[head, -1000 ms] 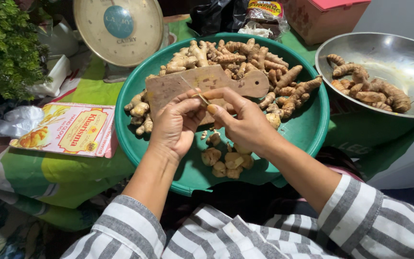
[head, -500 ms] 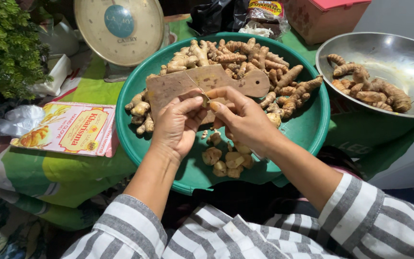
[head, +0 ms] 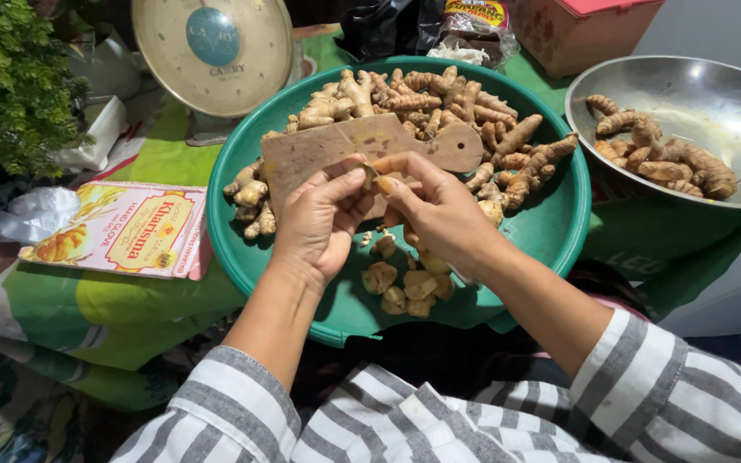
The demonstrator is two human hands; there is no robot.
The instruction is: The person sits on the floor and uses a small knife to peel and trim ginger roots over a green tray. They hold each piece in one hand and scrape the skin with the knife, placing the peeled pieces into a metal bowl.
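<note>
Both hands met over the middle of the green plastic basin (head: 559,231). The left hand (head: 319,225) was curled, its fingertips pinched on a small piece of turmeric root (head: 371,177) held just above the wooden cutting board (head: 345,150). The right hand (head: 439,214) was closed too, thumb and forefinger pressed to the same piece from the other side; whether a blade lay in that grip could not be told. The board rested tilted on the heap of whole turmeric and ginger roots (head: 439,99) filling the far half of the basin. Cut chunks (head: 405,287) lay on the basin floor beneath the wrists, near the near rim.

To the right, a steel bowl (head: 713,103) held a smaller lot of roots (head: 662,159), apart from the basin. Behind the basin stood a kitchen scale (head: 216,51) with a round cream dial. To the left, a flat printed box (head: 122,227) lay just beside the basin rim, with a clear plastic glove (head: 32,214) at its far edge. A leafy green plant (head: 10,77) filled the upper left corner. Striped sleeves (head: 645,394) covered both forearms.
</note>
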